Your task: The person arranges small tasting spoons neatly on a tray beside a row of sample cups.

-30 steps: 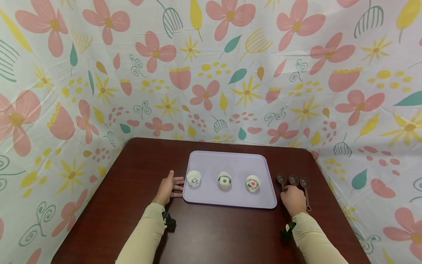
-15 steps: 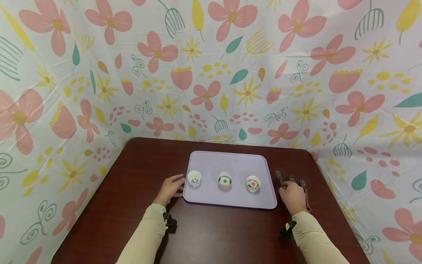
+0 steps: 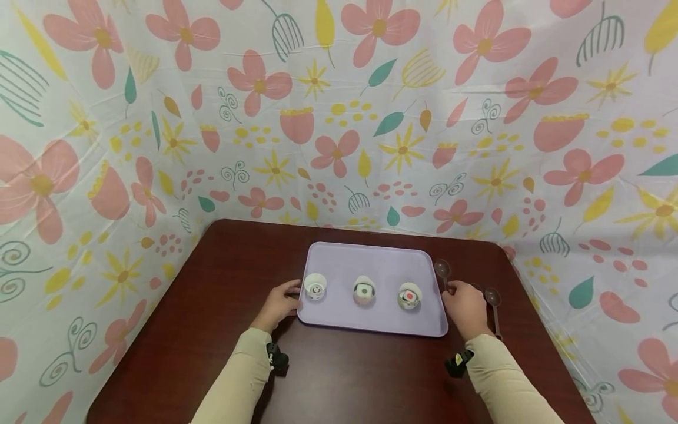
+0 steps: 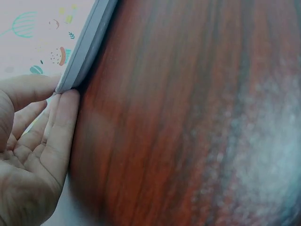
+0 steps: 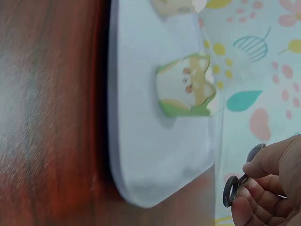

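Both arms reach forward in pale sleeves (image 3: pixel 233 377), the left hand (image 3: pixel 275 306) pinching the left edge of a lilac tray (image 3: pixel 371 265), the right hand (image 3: pixel 467 309) pinching a brown spoon (image 3: pixel 442 269) by its handle, its bowl just beside the tray's right edge. The bench (image 3: pixel 339 377) is dark reddish wood, backed by flowered cloth (image 3: pixel 339 118). I count three spoons, two of them by the right hand, and three small cups (image 3: pixel 315 287) in a row on the tray.
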The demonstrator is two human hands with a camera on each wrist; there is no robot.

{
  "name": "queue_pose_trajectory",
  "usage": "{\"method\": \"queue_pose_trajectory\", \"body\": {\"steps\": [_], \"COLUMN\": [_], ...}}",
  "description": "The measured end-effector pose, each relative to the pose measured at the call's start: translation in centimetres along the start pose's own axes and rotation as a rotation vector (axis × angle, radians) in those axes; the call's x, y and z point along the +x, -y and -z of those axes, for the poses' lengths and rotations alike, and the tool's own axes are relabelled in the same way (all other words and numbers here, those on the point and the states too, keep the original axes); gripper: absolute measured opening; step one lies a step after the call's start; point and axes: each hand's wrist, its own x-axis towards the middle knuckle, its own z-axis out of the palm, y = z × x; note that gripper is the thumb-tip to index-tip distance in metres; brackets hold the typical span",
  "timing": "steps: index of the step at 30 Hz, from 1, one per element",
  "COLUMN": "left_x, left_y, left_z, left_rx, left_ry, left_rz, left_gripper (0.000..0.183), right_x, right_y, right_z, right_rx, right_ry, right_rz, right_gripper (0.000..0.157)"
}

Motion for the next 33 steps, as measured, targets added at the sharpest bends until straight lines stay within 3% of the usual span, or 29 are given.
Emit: {"method": "queue_pose_trajectory", "body": {"steps": [14,33], "left_x": [0.1,0.0], "left_y": [-1.0,-0.9], "left_z": [-0.4,-0.4], "left_rx": [0.049,0.059], "left_ry": [0.018,0.010], "left_rz": [0.044,0.041], "left_gripper": [0.067,0.064], "right_x": [0.3,0.3], "right_y": [3.5,10.0], "right_z": [0.1,-2.4], "right_rx": [0.043,0.141], "right_ry": [0.007,-0.036], "right_rz": [0.002,0.041], "right_gripper": [0.035,0.026]}}
